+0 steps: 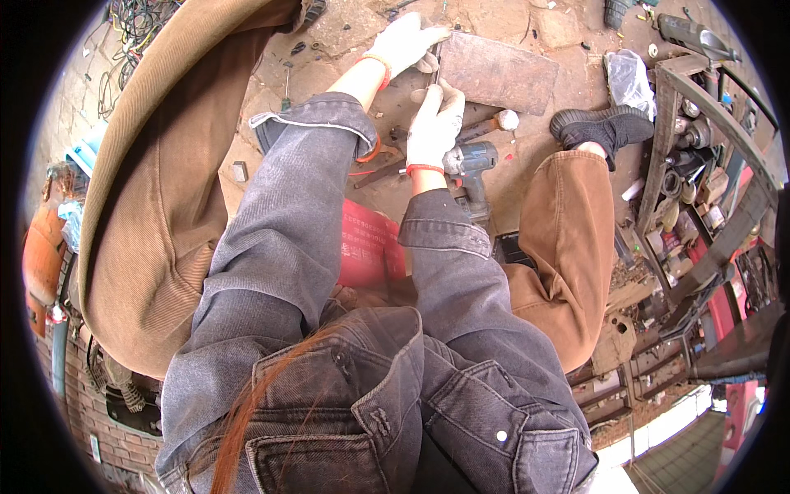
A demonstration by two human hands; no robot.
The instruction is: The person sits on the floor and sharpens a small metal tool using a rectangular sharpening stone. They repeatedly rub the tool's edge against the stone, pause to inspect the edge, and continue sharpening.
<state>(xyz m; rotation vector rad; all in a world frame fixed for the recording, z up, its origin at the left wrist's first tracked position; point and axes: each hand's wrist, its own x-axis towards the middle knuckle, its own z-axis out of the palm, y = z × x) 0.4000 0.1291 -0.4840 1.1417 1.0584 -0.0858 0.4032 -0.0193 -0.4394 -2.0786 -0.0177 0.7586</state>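
Observation:
Both of my hands wear white gloves with red-orange cuffs. My left hand (403, 45) is closed at the far left corner of a flat, worn, reddish-brown board (498, 72) on the ground. My right hand (436, 128), nearer to me, pinches with thumb and fingertips by the board's near left corner. Along that left edge, between the hands, runs a thin dark strip (436, 72); whether it is separate from the board I cannot tell. A blue-grey cordless drill (472, 160) stands just right of my right wrist. Beyond it lies a hammer (506, 121), partly hidden by my hand.
A red box (370, 247) sits between my legs. An orange-handled tool (370, 150) is partly behind my left sleeve. At right are a clear plastic bag (629, 82) and a cluttered metal frame (665, 148). Tangled cables (132, 41) and an orange cylinder (45, 251) are at left.

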